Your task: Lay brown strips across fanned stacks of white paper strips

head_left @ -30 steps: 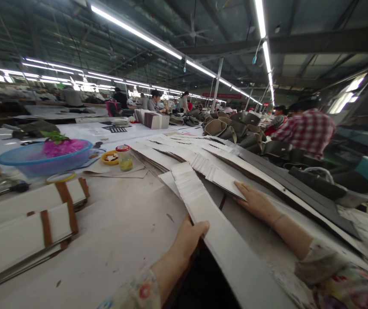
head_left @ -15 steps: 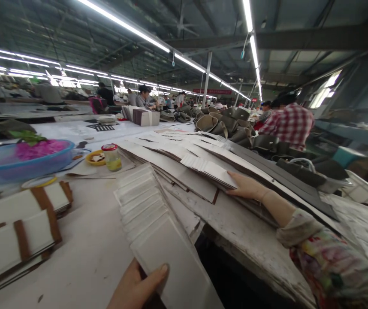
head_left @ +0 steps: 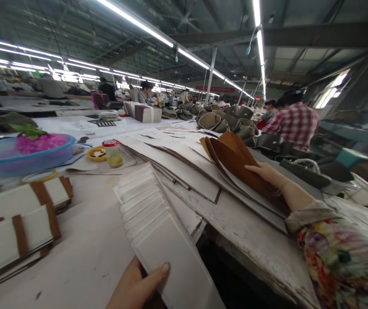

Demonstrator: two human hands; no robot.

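My left hand (head_left: 145,279) grips a fanned stack of white rectangular pieces (head_left: 167,236), thumb on top, near the table's front edge. To the right, my right hand (head_left: 266,174) is closed on several brown leather-like sheets (head_left: 233,152), which curve upward under its fingers. Part of the grip is hidden behind the sheets. These sheets lie over long overlapping white sheets (head_left: 184,171) layered on the table.
On the left are white pieces with brown strips (head_left: 0,240) and a blue basin (head_left: 7,159) holding something pink. A red-lidded glass jar (head_left: 112,153) stands near a yellow dish (head_left: 95,153). Rolled dark pieces (head_left: 235,118) lie behind; a person in a checked shirt (head_left: 295,122) is beyond.
My right hand has moved up and right. Brown sheets now curl up beneath it; the small white stack it held is out of sight. My left hand has barely moved.
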